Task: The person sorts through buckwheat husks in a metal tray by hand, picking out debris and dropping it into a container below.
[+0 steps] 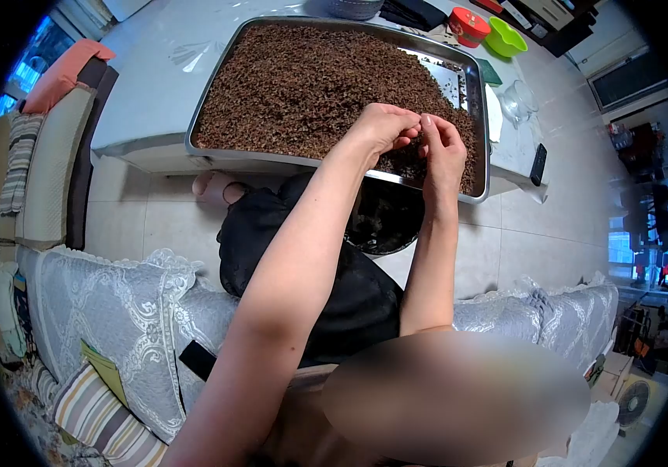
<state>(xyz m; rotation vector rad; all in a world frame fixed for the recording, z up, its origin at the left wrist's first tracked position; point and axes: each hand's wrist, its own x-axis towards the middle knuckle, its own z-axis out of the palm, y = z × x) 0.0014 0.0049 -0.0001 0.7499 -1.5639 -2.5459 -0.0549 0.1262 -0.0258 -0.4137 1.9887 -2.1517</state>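
A large metal tray (483, 156) on the table holds a wide heap of small reddish-brown dried pieces (295, 86). Over the tray's front right part, my left hand (387, 128) is closed in a pinch, its fingertips meeting those of my right hand (443, 144). My right hand is pinched too, thumb and forefinger together. Whatever lies between the fingertips is too small to make out. Bare metal shows at the tray's back right. Below the tray's front edge, between my legs, sits a dark round container (384, 222).
Behind the tray are a red round box (469, 27) and a green bowl (506, 37). To its right stand a clear glass bowl (518, 101) and a black remote (538, 164). A black phone (198, 359) lies on the lace-covered sofa (131, 296).
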